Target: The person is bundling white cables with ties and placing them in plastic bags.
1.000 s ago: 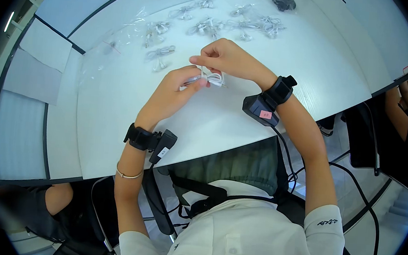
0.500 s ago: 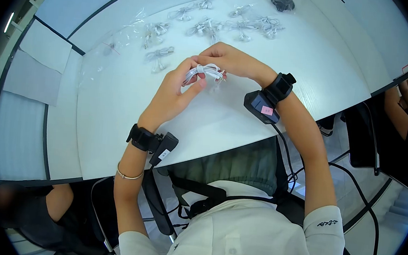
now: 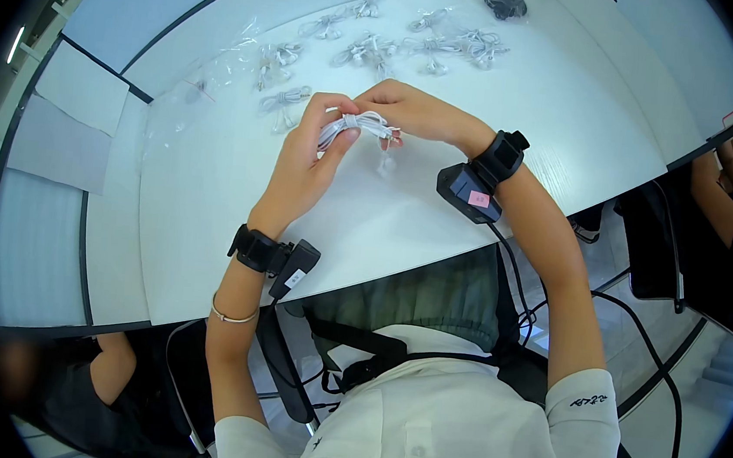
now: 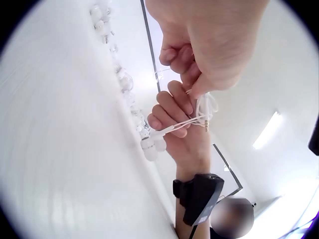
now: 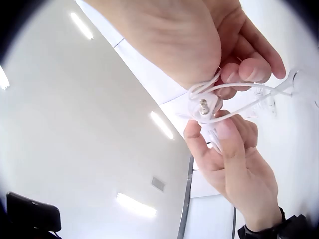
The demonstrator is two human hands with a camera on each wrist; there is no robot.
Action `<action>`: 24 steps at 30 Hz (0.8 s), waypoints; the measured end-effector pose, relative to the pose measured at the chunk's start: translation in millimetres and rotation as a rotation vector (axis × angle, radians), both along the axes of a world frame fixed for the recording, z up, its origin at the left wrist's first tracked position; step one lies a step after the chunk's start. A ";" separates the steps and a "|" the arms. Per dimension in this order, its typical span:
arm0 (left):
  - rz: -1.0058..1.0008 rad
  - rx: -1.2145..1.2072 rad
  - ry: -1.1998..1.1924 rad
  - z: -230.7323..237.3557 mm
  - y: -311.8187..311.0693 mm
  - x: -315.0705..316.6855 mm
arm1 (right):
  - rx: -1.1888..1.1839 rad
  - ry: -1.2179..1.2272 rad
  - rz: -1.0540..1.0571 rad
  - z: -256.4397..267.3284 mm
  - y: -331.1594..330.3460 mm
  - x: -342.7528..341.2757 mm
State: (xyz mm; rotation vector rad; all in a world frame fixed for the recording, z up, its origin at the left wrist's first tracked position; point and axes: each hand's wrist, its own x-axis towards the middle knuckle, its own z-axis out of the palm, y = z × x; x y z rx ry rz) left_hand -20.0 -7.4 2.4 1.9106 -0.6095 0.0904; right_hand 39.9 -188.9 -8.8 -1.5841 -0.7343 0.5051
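White wired earphones, their cable wound into a bundle (image 3: 340, 126), are held up over the table between both hands. My left hand (image 3: 300, 166) grips the bundle between thumb and fingers. Against its far side lies my right hand (image 3: 420, 113), fingers curled in at the cable, partly hidden behind the bundle in the head view. The metal plug (image 5: 203, 106) sticks out of the coil in the right wrist view. In the left wrist view the earbuds (image 4: 151, 148) dangle below the right hand's fingers on a short length of cable.
Several white cable bundles (image 3: 369, 50) in clear bags lie across the back of the white table (image 3: 367, 220). A dark object in plastic (image 3: 501, 1) sits at the far edge. Crinkled clear plastic (image 3: 195, 92) lies at left. White partitions enclose the table; other people sit on both sides.
The left hand has shifted slightly left and away with the bundle, and its coils show more clearly. The right hand has moved from above the bundle to its far side. The earbuds now hang down.
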 end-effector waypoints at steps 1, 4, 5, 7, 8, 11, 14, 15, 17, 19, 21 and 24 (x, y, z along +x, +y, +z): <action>0.004 0.039 -0.020 1.2 1.5 0.6 | 0.030 0.001 0.001 -2.7 0.9 1.3; 0.024 0.025 -0.006 -4.9 5.9 4.1 | 0.018 0.028 -0.026 -3.5 1.5 -1.2; 0.012 0.015 0.000 -4.2 5.2 3.7 | 0.003 0.033 -0.016 -2.4 1.0 -1.2; -0.010 -0.004 0.013 -1.9 3.7 2.0 | -0.026 0.043 0.008 0.3 -0.1 -0.2; -0.028 -0.014 0.022 -1.9 3.7 2.2 | -0.015 0.033 0.035 -0.3 -0.8 0.8; -0.075 -0.039 0.052 -2.1 4.0 2.9 | -0.007 0.014 0.093 -4.4 -3.7 5.3; -0.099 -0.040 0.086 -1.7 4.1 2.8 | -0.043 0.017 0.100 -5.0 -5.0 7.0; -0.101 -0.030 0.099 -1.1 4.1 2.4 | -0.047 0.019 0.100 -2.9 -5.2 5.7; -0.100 -0.012 0.100 -0.4 4.1 1.8 | -0.045 0.021 0.105 -2.0 -5.4 4.2; -0.094 0.004 0.076 -0.2 4.3 1.7 | -0.032 0.019 0.113 -2.5 -5.2 3.7; -0.066 0.010 0.056 -0.7 5.6 2.3 | 0.000 -0.018 0.107 -8.1 -1.8 6.6; -0.034 -0.028 0.032 -3.1 6.2 4.4 | 0.014 0.019 0.086 -7.3 -1.1 6.4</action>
